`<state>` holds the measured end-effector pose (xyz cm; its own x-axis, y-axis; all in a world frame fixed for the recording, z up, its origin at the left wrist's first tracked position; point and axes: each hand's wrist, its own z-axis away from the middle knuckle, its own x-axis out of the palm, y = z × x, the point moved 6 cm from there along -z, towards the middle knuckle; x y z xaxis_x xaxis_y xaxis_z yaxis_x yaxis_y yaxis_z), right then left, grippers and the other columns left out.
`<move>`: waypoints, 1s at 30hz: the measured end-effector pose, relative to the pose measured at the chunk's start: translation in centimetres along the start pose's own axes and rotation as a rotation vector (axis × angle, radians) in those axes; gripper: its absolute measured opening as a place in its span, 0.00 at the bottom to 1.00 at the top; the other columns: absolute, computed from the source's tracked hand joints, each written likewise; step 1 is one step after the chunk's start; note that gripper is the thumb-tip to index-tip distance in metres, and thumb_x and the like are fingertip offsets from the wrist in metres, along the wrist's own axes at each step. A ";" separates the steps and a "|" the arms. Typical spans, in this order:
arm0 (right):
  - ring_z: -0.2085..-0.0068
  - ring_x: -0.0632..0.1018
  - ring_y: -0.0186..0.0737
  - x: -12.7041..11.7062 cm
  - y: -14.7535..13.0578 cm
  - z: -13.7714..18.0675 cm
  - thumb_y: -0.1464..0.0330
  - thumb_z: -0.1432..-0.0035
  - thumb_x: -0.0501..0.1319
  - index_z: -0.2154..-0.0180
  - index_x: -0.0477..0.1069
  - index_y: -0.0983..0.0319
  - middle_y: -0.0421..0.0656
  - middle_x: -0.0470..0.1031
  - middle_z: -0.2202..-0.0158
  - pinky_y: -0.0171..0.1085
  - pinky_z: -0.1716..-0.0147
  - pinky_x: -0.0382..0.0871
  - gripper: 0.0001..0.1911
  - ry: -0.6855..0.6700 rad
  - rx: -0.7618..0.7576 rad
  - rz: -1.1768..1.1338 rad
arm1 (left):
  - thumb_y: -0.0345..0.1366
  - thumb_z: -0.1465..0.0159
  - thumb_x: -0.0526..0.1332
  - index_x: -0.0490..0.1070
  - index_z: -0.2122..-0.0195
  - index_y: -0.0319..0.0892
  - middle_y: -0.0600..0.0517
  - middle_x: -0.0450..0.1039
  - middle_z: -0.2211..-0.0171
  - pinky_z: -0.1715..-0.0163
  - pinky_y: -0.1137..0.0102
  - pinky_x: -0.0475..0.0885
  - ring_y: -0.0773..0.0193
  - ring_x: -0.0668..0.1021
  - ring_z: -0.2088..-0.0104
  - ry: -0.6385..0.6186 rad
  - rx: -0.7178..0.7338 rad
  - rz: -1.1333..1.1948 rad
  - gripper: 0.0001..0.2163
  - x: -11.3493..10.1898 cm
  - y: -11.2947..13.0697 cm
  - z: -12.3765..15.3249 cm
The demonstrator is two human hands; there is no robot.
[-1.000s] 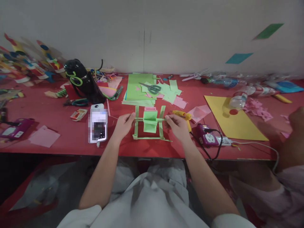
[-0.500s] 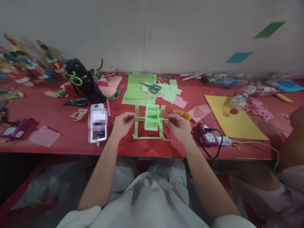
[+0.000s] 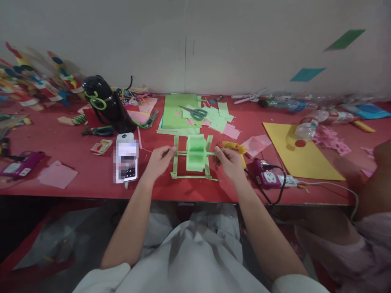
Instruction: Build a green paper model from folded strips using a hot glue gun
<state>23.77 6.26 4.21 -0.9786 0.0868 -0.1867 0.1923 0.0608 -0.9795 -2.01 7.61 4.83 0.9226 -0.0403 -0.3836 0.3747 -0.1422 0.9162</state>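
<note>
A light-green paddle wheel [image 3: 196, 156], seemingly of folded paper, is threaded on a thin pale rod [image 3: 211, 153]. The rod's left end sits between the thumb and fingertips of my left hand [image 3: 160, 160]. My right hand [image 3: 230, 162] pinches the other end. Under the wheel, a pale green frame of narrow strips [image 3: 192, 177] lies on the red table [image 3: 171, 193]; the wheel covers part of it. I cannot tell whether the rod touches the frame.
Scissors [image 3: 198, 114] lie on green paper [image 3: 174, 108] behind the frame. A yellow glue gun [image 3: 233, 146] and purple power strip [image 3: 266, 174] are by my right hand. A phone [image 3: 132, 173] lies left. A neighbour's arm [image 3: 377, 179] is at far right.
The wheel has turned on its axis, showing different folds, and its near edge sits slightly lower. My right hand has shifted a little outward along the rod. The frame has stayed put.
</note>
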 end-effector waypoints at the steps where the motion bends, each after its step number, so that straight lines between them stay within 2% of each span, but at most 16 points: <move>1: 0.78 0.71 0.35 0.0 0.0 0.0 0.47 0.41 0.62 0.77 0.70 0.60 0.40 0.70 0.81 0.37 0.76 0.65 0.25 0.012 0.009 -0.001 | 0.51 0.33 0.57 0.67 0.79 0.41 0.56 0.64 0.82 0.76 0.71 0.62 0.68 0.68 0.79 0.005 -0.016 -0.006 0.22 0.0 0.0 0.0; 7: 0.76 0.72 0.34 0.3 0.8 -0.2 0.51 0.43 0.65 0.69 0.74 0.60 0.39 0.72 0.78 0.35 0.74 0.67 0.19 0.012 0.036 -0.092 | 0.53 0.33 0.57 0.69 0.79 0.41 0.56 0.64 0.84 0.77 0.71 0.60 0.69 0.67 0.80 0.010 -0.105 0.016 0.23 0.4 -0.6 -0.1; 12: 0.73 0.75 0.36 0.4 0.4 -0.2 0.53 0.46 0.67 0.67 0.75 0.60 0.40 0.75 0.74 0.36 0.70 0.72 0.17 -0.004 0.000 -0.114 | 0.49 0.35 0.60 0.70 0.78 0.40 0.55 0.68 0.81 0.75 0.72 0.64 0.68 0.71 0.78 0.036 -0.081 0.097 0.20 0.3 -0.8 -0.2; 14: 0.69 0.78 0.38 0.3 -0.1 -0.1 0.55 0.47 0.69 0.65 0.75 0.60 0.41 0.77 0.70 0.38 0.66 0.75 0.15 0.010 -0.032 -0.124 | 0.47 0.36 0.62 0.73 0.75 0.40 0.54 0.71 0.78 0.72 0.73 0.68 0.67 0.74 0.75 0.026 -0.048 0.169 0.17 0.2 -0.7 -0.2; 17: 0.64 0.79 0.39 0.2 -0.4 0.0 0.58 0.48 0.70 0.63 0.76 0.59 0.42 0.78 0.66 0.40 0.61 0.76 0.14 0.014 -0.054 -0.157 | 0.47 0.39 0.65 0.77 0.66 0.40 0.52 0.77 0.71 0.66 0.71 0.73 0.65 0.77 0.70 0.015 -0.017 0.282 0.13 0.0 -0.9 -0.2; 19: 0.64 0.79 0.39 0.2 -0.4 0.0 0.60 0.50 0.71 0.63 0.77 0.59 0.41 0.78 0.65 0.41 0.60 0.77 0.13 0.016 -0.055 -0.171 | 0.46 0.42 0.68 0.78 0.61 0.40 0.50 0.78 0.66 0.62 0.69 0.75 0.64 0.79 0.67 0.024 -0.016 0.314 0.14 -0.1 -1.1 -0.2; 22: 0.63 0.78 0.39 0.1 0.0 0.0 0.61 0.51 0.72 0.63 0.78 0.59 0.41 0.78 0.65 0.41 0.60 0.77 0.13 0.034 -0.047 -0.160 | 0.44 0.44 0.70 0.79 0.59 0.40 0.49 0.79 0.63 0.60 0.67 0.76 0.61 0.80 0.63 0.041 -0.016 0.306 0.15 -0.1 -1.4 -0.3; 25: 0.63 0.78 0.39 0.1 0.5 -0.1 0.61 0.51 0.72 0.63 0.78 0.59 0.41 0.78 0.65 0.41 0.60 0.76 0.13 0.032 -0.036 -0.159 | 0.43 0.46 0.71 0.79 0.60 0.40 0.48 0.80 0.63 0.58 0.66 0.76 0.60 0.80 0.61 0.038 0.007 0.294 0.15 0.0 -1.4 -0.3; 30: 0.64 0.78 0.38 0.2 0.8 -0.1 0.61 0.51 0.72 0.63 0.78 0.59 0.41 0.78 0.66 0.40 0.60 0.75 0.13 0.010 -0.028 -0.188 | 0.44 0.46 0.72 0.78 0.61 0.40 0.49 0.79 0.65 0.61 0.66 0.75 0.60 0.80 0.64 0.037 0.016 0.262 0.16 0.1 -1.5 -0.3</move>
<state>23.72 6.45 3.44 -0.9967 0.0810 0.0002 0.0083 0.1047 -0.9945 -2.43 8.08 3.47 0.9908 -0.0417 -0.1290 0.1216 -0.1471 0.9816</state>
